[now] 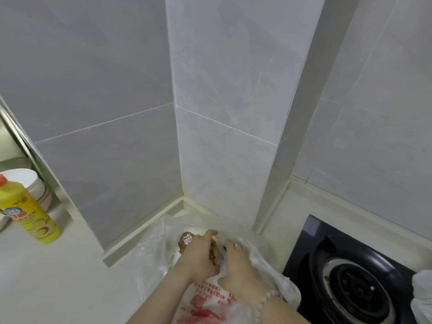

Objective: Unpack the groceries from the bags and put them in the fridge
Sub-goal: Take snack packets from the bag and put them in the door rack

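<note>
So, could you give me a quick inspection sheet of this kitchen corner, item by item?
Surface: pale countertop, set in a tiled corner.
Job's things: translucent plastic bag with red print lies on the countertop; brown packet inside it; no fridge in view.
Clutter: yellow detergent bottle, stacked white bowls, white bundle at the right edge.
Grippers: left hand in the bag's mouth, grip unclear; right hand pinches the bag's film.
Cables: nothing seen.
Surroundings: grey wall tiles, black gas hob.
</note>
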Demonstrator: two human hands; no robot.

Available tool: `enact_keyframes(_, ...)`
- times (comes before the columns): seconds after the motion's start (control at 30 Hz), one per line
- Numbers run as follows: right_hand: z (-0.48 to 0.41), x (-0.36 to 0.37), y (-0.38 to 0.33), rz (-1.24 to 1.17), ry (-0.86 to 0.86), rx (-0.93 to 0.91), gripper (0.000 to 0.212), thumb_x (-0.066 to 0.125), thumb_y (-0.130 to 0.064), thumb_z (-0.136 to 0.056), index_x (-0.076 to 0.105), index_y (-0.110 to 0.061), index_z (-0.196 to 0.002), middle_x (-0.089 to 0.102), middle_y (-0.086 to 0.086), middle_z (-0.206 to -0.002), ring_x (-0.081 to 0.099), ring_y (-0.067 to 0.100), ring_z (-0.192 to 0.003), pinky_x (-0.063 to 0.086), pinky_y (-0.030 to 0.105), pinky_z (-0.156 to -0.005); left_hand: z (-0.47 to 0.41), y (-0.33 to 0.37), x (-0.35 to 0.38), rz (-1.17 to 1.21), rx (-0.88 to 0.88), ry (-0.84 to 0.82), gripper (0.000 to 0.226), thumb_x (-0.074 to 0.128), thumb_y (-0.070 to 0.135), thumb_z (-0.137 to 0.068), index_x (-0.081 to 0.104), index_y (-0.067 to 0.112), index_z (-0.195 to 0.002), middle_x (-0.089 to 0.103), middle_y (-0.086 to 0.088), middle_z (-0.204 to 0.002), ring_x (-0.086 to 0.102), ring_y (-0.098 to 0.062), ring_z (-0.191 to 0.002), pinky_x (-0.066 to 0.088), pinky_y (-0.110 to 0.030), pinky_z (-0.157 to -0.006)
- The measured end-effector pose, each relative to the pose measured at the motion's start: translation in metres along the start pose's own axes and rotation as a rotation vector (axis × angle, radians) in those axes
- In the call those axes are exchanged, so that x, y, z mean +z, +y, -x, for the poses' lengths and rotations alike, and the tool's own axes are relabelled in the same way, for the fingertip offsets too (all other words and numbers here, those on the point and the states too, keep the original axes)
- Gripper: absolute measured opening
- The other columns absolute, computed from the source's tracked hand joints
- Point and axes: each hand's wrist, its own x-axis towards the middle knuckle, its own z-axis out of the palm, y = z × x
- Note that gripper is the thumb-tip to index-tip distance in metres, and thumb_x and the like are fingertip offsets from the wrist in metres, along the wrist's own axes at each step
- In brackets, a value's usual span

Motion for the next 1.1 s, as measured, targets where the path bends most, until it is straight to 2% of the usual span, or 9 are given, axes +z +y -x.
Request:
enact_keyframes(0.07, -0.001, 0.003, -0.003, -0.012, 0.036, -0.098, 0.087, 0.067, -0.025, -0.083, 0.01, -0.017, -0.149, 0.022, 0.004, -0.151, 0.025, 0.019, -0.138, 0.023, 0.027, -0.11, 0.008, 0.001, -0.014, 0.1, -0.078, 0.06, 0.065, 0.071, 0.02, -0.071, 0.038, 0.015, -0.126, 0.052, 0.017, -0.085, 0.046, -0.004, -0.086, 0.036, -0.005, -0.062)
enact_keyframes(0.2, 0.005, 0.018, -0.008, -0.081, 0.142, -0.264, 0.089, 0.072, -0.037, -0.075, 0.018, -0.025, -0.145, 0.03, -0.009, -0.138, 0.034, 0.011, -0.127, 0.035, 0.02, -0.102, 0.015, -0.005, -0.022, 0.224, -0.208, 0.11, 0.074, 0.076, 0.03, -0.062, 0.04, 0.02, -0.126, 0.06, 0.005, -0.098, 0.054, -0.01, -0.09, 0.034, -0.01, -0.061)
enact_keyframes(0.37, 0.013, 0.027, -0.012, -0.118, 0.175, -0.338, 0.072, 0.067, -0.029, -0.08, 0.028, -0.032, -0.141, 0.044, -0.008, -0.129, 0.042, 0.009, -0.122, 0.039, 0.015, -0.092, 0.029, 0.002, -0.011, 0.343, -0.329, 0.129, 0.046, 0.07, 0.022, -0.063, 0.051, 0.019, -0.105, 0.06, 0.007, -0.091, 0.056, -0.004, -0.076, 0.042, -0.014, -0.06)
enact_keyframes(0.53, 0.016, 0.03, -0.003, -0.09, 0.155, -0.336, 0.059, 0.062, -0.023, -0.081, 0.039, -0.03, -0.135, 0.049, -0.007, -0.127, 0.047, 0.005, -0.115, 0.04, 0.012, -0.087, 0.038, 0.006, -0.017, 0.561, -0.354, -0.105, 0.037, 0.071, 0.013, -0.071, 0.053, 0.016, -0.103, 0.058, 0.007, -0.087, 0.056, -0.003, -0.077, 0.042, -0.01, -0.057)
enact_keyframes(0.63, 0.018, 0.032, 0.008, -0.121, 0.166, -0.275, 0.055, 0.061, -0.015, -0.077, 0.043, -0.032, -0.126, 0.046, -0.008, -0.121, 0.049, 0.005, -0.105, 0.046, 0.012, -0.077, 0.034, -0.001, -0.019, 0.673, -0.399, -0.15, 0.029, 0.068, 0.025, -0.073, 0.06, 0.015, -0.099, 0.063, 0.001, -0.096, 0.058, -0.01, -0.087, 0.044, -0.018, -0.071)
enact_keyframes(0.77, 0.023, 0.021, 0.024, -0.131, 0.209, -0.182, 0.053, 0.057, -0.015, -0.083, 0.04, -0.032, -0.13, 0.043, -0.008, -0.124, 0.049, 0.007, -0.092, 0.047, 0.009, -0.065, 0.01, -0.011, 0.008, 0.26, -0.33, -0.159, 0.015, 0.046, 0.012, -0.082, 0.061, 0.011, -0.083, 0.063, -0.007, -0.089, 0.059, -0.017, -0.082, 0.044, -0.028, -0.069)
enact_keyframes(0.83, 0.024, 0.012, 0.029, -0.177, 0.28, -0.174, 0.054, 0.061, -0.015, -0.081, 0.041, -0.037, -0.126, 0.043, -0.011, -0.125, 0.052, 0.004, -0.092, 0.044, 0.008, -0.059, -0.005, -0.007, 0.027, 0.011, -0.221, -0.197, 0.029, 0.041, 0.004, -0.085, 0.061, 0.005, -0.105, 0.062, -0.012, -0.109, 0.059, -0.026, -0.103, 0.042, -0.026, -0.078)
enact_keyframes(0.93, 0.025, -0.002, 0.032, -0.198, 0.339, -0.218, 0.053, 0.064, -0.02, -0.071, 0.038, -0.052, -0.104, 0.046, -0.012, -0.116, 0.053, 0.004, -0.097, 0.043, 0.008, -0.069, -0.021, 0.006, 0.047, -0.304, -0.074, -0.18, 0.041, 0.044, 0.007, -0.089, 0.047, 0.007, -0.129, 0.047, -0.013, -0.134, 0.044, -0.028, -0.123, 0.035, -0.03, -0.102)
enact_keyframes(1.1, 0.026, -0.007, 0.038, -0.117, 0.293, -0.182, 0.051, 0.061, -0.033, -0.069, 0.03, -0.06, -0.099, 0.042, -0.015, -0.116, 0.05, 0.0, -0.105, 0.044, 0.013, -0.087, -0.033, 0.007, 0.064, -0.483, 0.025, -0.13, 0.057, 0.045, 0.012, -0.093, 0.023, 0.009, -0.146, 0.027, -0.01, -0.15, 0.024, -0.025, -0.137, 0.019, -0.032, -0.115)
